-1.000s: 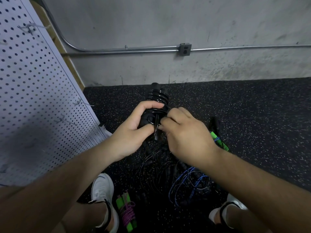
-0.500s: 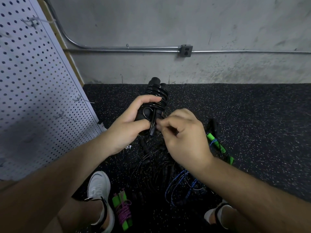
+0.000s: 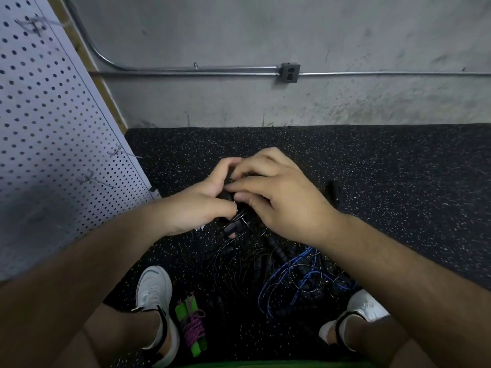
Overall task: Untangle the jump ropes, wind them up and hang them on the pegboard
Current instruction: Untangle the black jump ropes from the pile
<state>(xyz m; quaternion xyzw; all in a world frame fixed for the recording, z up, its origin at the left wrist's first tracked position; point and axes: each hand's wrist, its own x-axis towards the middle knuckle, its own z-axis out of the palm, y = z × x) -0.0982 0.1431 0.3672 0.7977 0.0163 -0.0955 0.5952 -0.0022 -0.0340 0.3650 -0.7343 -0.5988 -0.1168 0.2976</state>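
We see a grey concrete wall point(image 3: 265, 30) carrying a metal conduit point(image 3: 212, 73) and outlet box point(image 3: 290, 72), above speckled black floor point(image 3: 398, 160) under our left shoe point(image 3: 154, 290) and right shoe point(image 3: 368, 306).
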